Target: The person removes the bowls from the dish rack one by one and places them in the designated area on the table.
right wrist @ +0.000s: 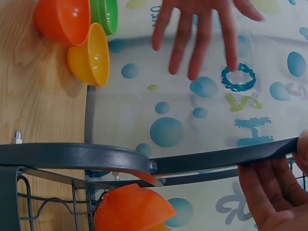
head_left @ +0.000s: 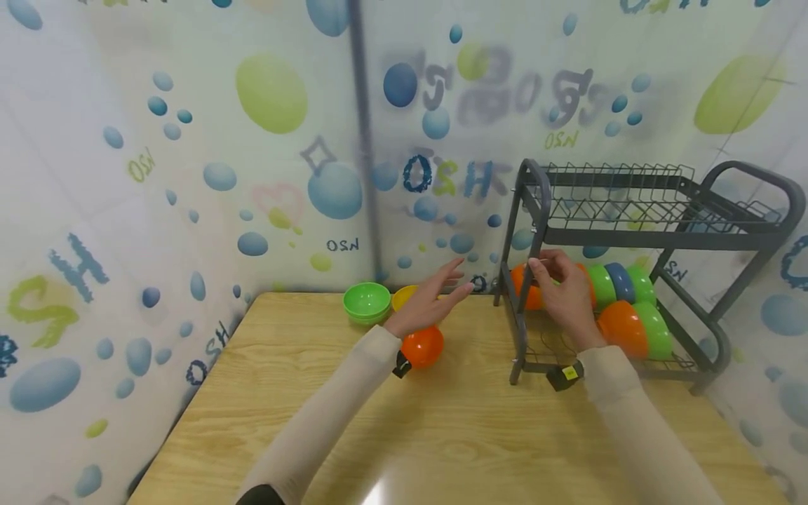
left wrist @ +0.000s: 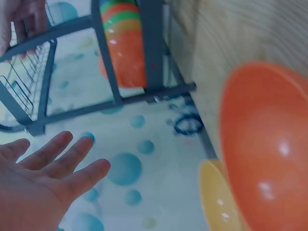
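Observation:
My left hand [head_left: 428, 303] hovers over the table with fingers spread and nothing in it. Just below it sits an orange bowl [head_left: 426, 348], with a yellow bowl [head_left: 402, 297] partly hidden behind the hand. Stacked green bowls [head_left: 367, 303] stand to its left. On the right side is a dark two-tier dish rack [head_left: 656, 239]. My right hand [head_left: 566, 294] grips its front left post, thumb and fingers on either side of the metal bar [right wrist: 231, 158]. Behind that hand, orange bowls [right wrist: 132, 209] lean in the lower tier.
Farther right in the lower tier, green bowls [head_left: 642, 284] and a blue bowl [head_left: 621, 282] stand on edge, with another orange bowl [head_left: 621, 328] in front. The rack's upper wire basket [head_left: 621, 207] holds no dishes. A patterned curtain [head_left: 284, 175] hangs behind the wooden table [head_left: 442, 442].

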